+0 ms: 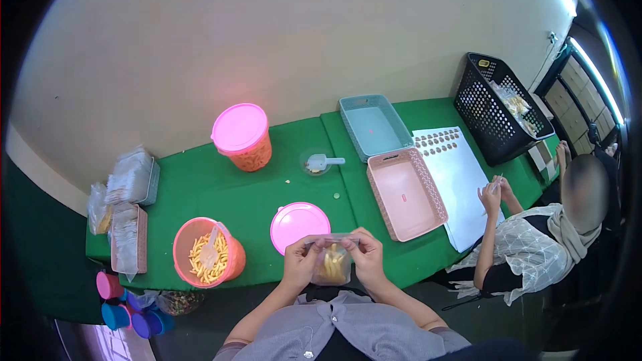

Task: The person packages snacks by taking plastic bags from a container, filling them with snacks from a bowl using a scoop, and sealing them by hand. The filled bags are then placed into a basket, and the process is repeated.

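Observation:
A clear plastic bag (332,266) with yellow stick-shaped snacks hangs upright between my hands, at the table's front edge. My left hand (301,259) pinches the left end of its top edge, and my right hand (365,255) pinches the right end. Just behind the bag lies a round pink lid (300,227). An open orange tub (235,262) of the same kind of snacks, with a scoop (210,252) in it, stands to the left.
A pink-lidded tub (246,147), a small dish with a white scoop (324,162), blue (376,127) and pink (406,195) trays, sticker sheets (456,187) and a black basket (485,107) stand on the green table. Bag-filled baskets (142,241) are left; a co-worker (528,241) is right.

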The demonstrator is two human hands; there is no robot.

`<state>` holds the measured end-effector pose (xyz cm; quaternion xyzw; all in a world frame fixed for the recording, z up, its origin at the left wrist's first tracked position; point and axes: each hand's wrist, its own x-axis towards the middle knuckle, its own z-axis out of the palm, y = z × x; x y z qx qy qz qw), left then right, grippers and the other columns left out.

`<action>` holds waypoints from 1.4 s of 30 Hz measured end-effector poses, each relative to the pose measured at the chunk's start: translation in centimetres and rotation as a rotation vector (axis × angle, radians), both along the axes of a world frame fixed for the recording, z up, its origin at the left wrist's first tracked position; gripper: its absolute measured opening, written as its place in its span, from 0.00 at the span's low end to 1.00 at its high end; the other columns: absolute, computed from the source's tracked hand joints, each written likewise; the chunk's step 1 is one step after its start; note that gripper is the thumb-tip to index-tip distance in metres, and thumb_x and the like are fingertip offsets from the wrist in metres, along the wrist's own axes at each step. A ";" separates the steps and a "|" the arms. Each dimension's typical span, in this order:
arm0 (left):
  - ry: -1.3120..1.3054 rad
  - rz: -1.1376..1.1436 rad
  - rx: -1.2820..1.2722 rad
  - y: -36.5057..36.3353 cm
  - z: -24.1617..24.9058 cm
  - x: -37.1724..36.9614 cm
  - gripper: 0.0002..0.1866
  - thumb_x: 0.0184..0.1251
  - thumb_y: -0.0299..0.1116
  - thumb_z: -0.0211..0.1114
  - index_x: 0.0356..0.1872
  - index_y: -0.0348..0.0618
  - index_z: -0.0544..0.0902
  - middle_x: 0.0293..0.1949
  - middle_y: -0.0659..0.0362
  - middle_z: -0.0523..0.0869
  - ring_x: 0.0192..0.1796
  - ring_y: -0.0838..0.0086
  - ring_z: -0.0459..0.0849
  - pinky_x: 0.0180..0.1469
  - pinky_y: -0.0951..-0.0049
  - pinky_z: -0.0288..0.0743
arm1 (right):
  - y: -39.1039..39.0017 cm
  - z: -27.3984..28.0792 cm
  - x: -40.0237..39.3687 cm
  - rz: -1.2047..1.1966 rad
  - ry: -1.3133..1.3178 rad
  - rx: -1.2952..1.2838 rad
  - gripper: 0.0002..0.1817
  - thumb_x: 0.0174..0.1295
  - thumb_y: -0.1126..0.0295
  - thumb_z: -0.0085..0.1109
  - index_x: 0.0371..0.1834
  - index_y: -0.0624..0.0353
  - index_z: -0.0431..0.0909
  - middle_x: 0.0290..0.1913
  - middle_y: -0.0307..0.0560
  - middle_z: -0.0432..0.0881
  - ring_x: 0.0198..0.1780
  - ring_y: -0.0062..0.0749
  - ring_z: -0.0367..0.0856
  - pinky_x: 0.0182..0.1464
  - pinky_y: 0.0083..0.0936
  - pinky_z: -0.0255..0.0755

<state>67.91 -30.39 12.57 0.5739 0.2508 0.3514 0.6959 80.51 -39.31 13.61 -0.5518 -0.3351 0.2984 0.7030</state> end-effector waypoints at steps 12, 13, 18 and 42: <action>-0.164 -0.129 0.036 0.3 -3.0 5.5 0.34 0.71 0.53 0.54 0.65 0.31 0.65 0.63 0.48 0.72 0.64 0.65 0.72 0.66 0.64 0.64 | -1.2 -0.4 4.1 -0.358 -0.814 0.008 0.09 0.62 0.69 0.59 0.43 0.57 0.84 0.38 0.44 0.80 0.42 0.39 0.76 0.49 0.35 0.67; -0.187 -0.215 0.016 -1.1 -3.4 6.0 0.40 0.68 0.56 0.57 0.69 0.34 0.59 0.65 0.50 0.68 0.66 0.66 0.67 0.68 0.63 0.60 | -1.0 -0.3 3.6 -0.286 -0.835 -0.003 0.12 0.58 0.69 0.61 0.45 0.54 0.83 0.41 0.42 0.80 0.46 0.41 0.74 0.54 0.41 0.63; 0.042 -0.246 0.100 -2.1 -3.4 6.3 0.34 0.71 0.55 0.53 0.67 0.38 0.63 0.55 0.54 0.75 0.58 0.69 0.73 0.62 0.68 0.65 | -0.9 -1.1 3.5 -0.252 -0.813 -0.130 0.16 0.55 0.66 0.65 0.47 0.55 0.79 0.43 0.43 0.76 0.49 0.40 0.71 0.55 0.38 0.63; 0.317 -0.196 0.044 -0.6 -6.8 4.7 0.20 0.52 0.29 0.76 0.45 0.34 0.81 0.40 0.58 0.85 0.40 0.76 0.84 0.43 0.73 0.79 | -1.2 -6.0 5.6 0.321 0.079 -0.157 0.25 0.67 0.62 0.58 0.63 0.65 0.69 0.52 0.44 0.79 0.52 0.23 0.76 0.56 0.22 0.68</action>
